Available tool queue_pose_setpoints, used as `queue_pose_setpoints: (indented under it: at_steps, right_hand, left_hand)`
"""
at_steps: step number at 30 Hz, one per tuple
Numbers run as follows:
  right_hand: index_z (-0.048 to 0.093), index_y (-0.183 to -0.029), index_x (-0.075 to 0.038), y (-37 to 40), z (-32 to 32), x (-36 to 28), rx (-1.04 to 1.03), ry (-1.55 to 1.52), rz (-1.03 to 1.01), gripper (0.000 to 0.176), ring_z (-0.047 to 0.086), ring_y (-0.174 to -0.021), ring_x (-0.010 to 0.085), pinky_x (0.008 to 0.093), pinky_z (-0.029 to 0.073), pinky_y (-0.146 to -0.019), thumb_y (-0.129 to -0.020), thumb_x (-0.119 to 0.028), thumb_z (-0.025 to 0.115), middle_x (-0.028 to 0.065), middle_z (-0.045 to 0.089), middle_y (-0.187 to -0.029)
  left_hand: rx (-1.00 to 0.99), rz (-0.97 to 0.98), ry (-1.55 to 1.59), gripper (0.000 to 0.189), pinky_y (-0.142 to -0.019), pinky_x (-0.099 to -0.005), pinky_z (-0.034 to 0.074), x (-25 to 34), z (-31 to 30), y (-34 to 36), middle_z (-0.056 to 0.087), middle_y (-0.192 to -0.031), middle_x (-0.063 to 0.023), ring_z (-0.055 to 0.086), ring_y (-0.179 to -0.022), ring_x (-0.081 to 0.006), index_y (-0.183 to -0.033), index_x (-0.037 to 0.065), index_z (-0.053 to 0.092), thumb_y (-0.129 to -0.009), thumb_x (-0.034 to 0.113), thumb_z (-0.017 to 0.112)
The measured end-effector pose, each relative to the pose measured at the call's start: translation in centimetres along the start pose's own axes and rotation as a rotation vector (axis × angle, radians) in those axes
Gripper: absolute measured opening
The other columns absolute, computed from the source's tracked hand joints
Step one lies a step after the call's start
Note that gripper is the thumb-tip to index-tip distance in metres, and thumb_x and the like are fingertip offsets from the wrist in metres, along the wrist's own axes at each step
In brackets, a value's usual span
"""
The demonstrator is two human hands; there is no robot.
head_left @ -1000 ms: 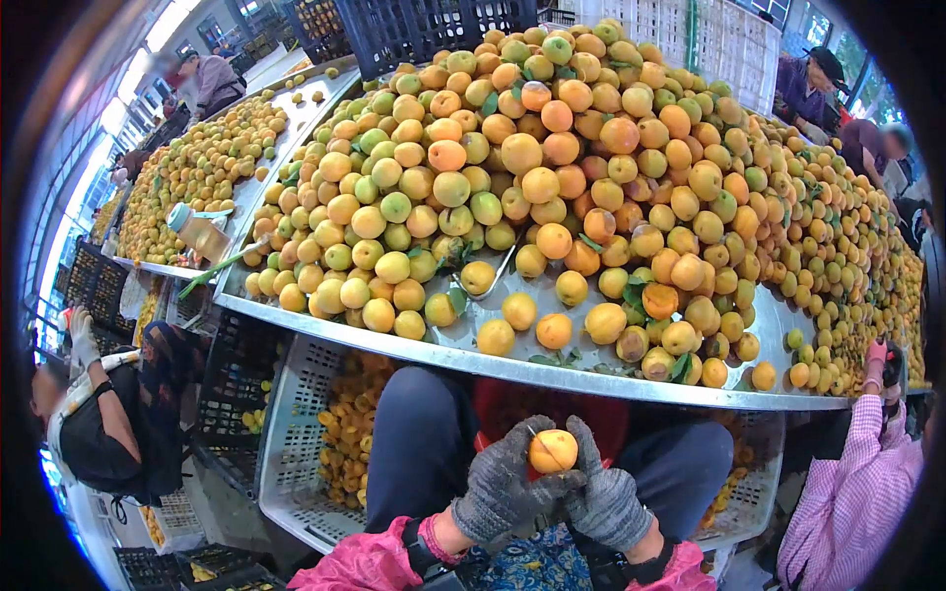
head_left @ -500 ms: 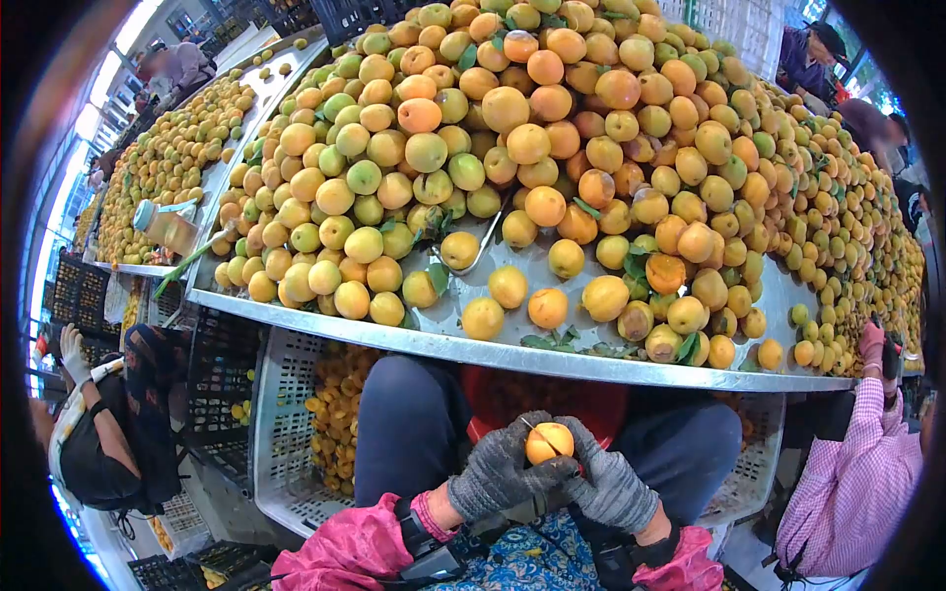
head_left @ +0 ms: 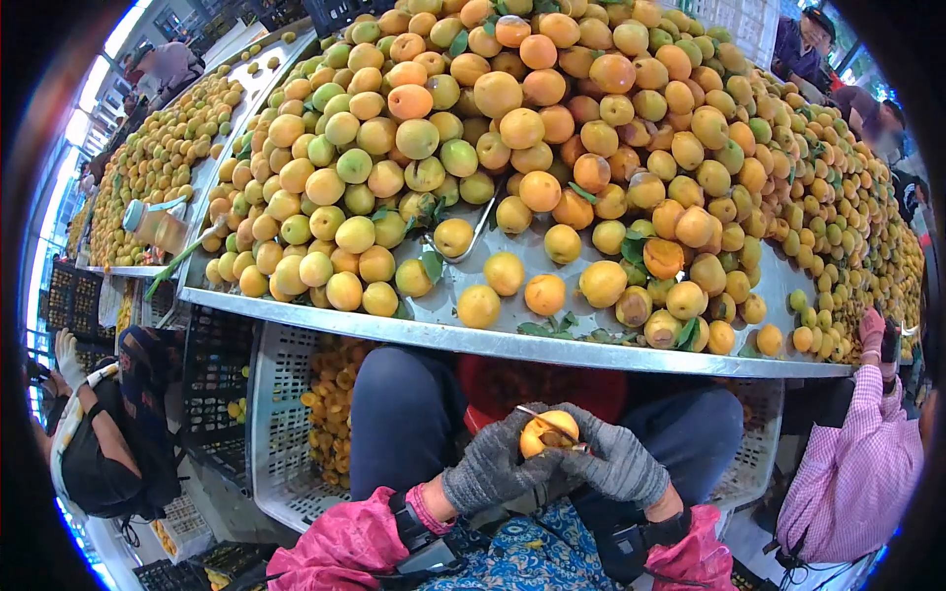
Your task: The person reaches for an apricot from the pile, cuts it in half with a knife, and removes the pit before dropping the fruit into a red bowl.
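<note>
In front of my lap both hands, in grey knit gloves, close around one yellow-orange apricot, its flesh cut open. My left hand grips the fruit from the left side. A thin, curved metal blade runs across the apricot, one end sticking out at the upper left. At its other end, my right hand has its fingers closed near the blade and the fruit; the handle is mostly hidden. Below the table edge, a red basin sits between my knees, just beyond the hands.
Heaped apricots cover the metal table. A white crate at my left leg holds opened apricots. A lidded jar stands on the left table. People sit on both sides, one in a pink checked sleeve.
The apricot has been turned and its cut opened wider, with the blade now lying across it. Both hands have shifted slightly, and the view has tilted a little.
</note>
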State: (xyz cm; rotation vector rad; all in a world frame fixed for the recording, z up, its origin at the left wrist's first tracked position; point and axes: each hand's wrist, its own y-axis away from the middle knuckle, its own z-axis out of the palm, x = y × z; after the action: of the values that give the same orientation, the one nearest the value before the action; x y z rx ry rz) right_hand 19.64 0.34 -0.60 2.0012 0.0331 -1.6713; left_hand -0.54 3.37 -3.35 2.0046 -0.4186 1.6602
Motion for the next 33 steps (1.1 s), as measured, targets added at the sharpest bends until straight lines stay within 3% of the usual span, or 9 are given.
queue_pose_setpoints:
  at_steps: [6,8,10,11,16,21,23,27,33]
  right_hand:
    - [0.053,-0.128,-0.005,0.0,-0.2,-1.4,0.179,-0.346,0.211,0.044,0.057,-0.064,0.0066,0.0213,0.047,-0.057,-0.088,-0.019,0.063,0.0002,0.063,-0.081]
    - [0.055,-0.122,-0.003,0.4,-0.3,-1.7,0.166,-0.318,0.237,0.039,0.054,-0.061,0.0063,0.0214,0.045,-0.053,-0.089,-0.022,0.061,0.0012,0.062,-0.077]
    - [0.055,-0.115,0.000,0.9,-0.4,-2.0,0.149,-0.454,0.178,0.037,0.053,-0.057,0.0055,0.0205,0.043,-0.049,-0.089,-0.025,0.060,0.0025,0.061,-0.072]
    - [0.053,-0.107,0.002,0.8,0.4,-2.5,0.217,-0.523,0.128,0.041,0.043,-0.032,0.0103,0.0222,0.034,-0.029,-0.082,-0.029,0.062,0.0065,0.058,-0.063]
    - [0.055,-0.114,0.001,1.8,0.8,-2.3,0.129,-0.483,0.102,0.042,0.049,-0.041,0.0070,0.0211,0.038,-0.039,-0.084,-0.027,0.065,0.0053,0.062,-0.069]
    - [0.056,-0.116,0.000,2.5,3.2,-3.4,0.335,-0.344,0.006,0.046,0.061,-0.067,0.0076,0.0222,0.049,-0.060,-0.081,-0.025,0.073,0.0045,0.066,-0.081]
    - [0.057,-0.116,-0.001,2.6,4.5,-4.3,0.465,-0.346,-0.014,0.051,0.062,-0.086,0.0099,0.0258,0.051,-0.077,-0.076,-0.022,0.080,0.0049,0.066,-0.097]
    - [0.056,-0.119,-0.003,2.1,6.6,-3.5,0.465,0.025,-0.223,0.052,0.064,-0.090,0.0147,0.0286,0.052,-0.082,-0.077,-0.023,0.080,0.0082,0.067,-0.101]
    - [0.056,-0.117,-0.002,1.9,8.8,-3.3,0.631,0.062,-0.225,0.050,0.067,-0.090,0.0184,0.0311,0.053,-0.079,-0.077,-0.022,0.079,0.0114,0.068,-0.100]
  left_hand:
    - [-0.177,-0.025,0.357,0.052,-0.088,-0.0313,0.048,1.6,0.8,1.2,0.061,-0.109,-0.0076,0.059,-0.100,-0.0160,-0.126,0.001,0.050,-0.084,0.024,0.069]
    - [-0.097,-0.145,0.444,0.050,-0.090,-0.0294,0.045,2.2,0.4,1.4,0.059,-0.110,-0.0058,0.055,-0.101,-0.0138,-0.127,0.002,0.049,-0.085,0.021,0.067]
    - [-0.078,-0.090,0.383,0.052,-0.088,-0.0296,0.046,1.1,-0.1,1.8,0.059,-0.109,-0.0068,0.057,-0.098,-0.0136,-0.127,0.002,0.050,-0.084,0.026,0.067]
    - [-0.100,-0.130,0.562,0.049,-0.089,-0.0295,0.047,1.0,-0.5,2.1,0.059,-0.111,-0.0064,0.056,-0.099,-0.0132,-0.127,0.002,0.050,-0.086,0.026,0.065]
    - [-0.203,-0.100,1.100,0.053,-0.085,-0.0279,0.049,0.2,-0.7,3.7,0.059,-0.105,-0.0077,0.056,-0.097,-0.0142,-0.122,0.002,0.051,-0.086,0.040,0.064]
    - [-0.154,-0.148,1.120,0.057,-0.080,-0.0271,0.049,0.4,-0.5,5.5,0.059,-0.102,-0.0076,0.058,-0.090,-0.0139,-0.121,0.002,0.050,-0.085,0.045,0.064]
    - [-0.106,-0.149,0.910,0.055,-0.081,-0.0267,0.049,0.5,-0.2,5.8,0.059,-0.104,-0.0060,0.057,-0.093,-0.0122,-0.125,0.003,0.048,-0.090,0.044,0.058]
    - [0.000,-0.065,0.700,0.055,-0.085,-0.0279,0.049,2.5,0.9,6.5,0.058,-0.108,-0.0053,0.056,-0.100,-0.0118,-0.132,0.003,0.043,-0.094,0.041,0.055]
    - [0.043,-0.114,0.496,0.055,-0.086,-0.0306,0.048,3.4,1.2,7.5,0.060,-0.109,-0.0079,0.058,-0.099,-0.0143,-0.136,0.002,0.038,-0.096,0.037,0.053]
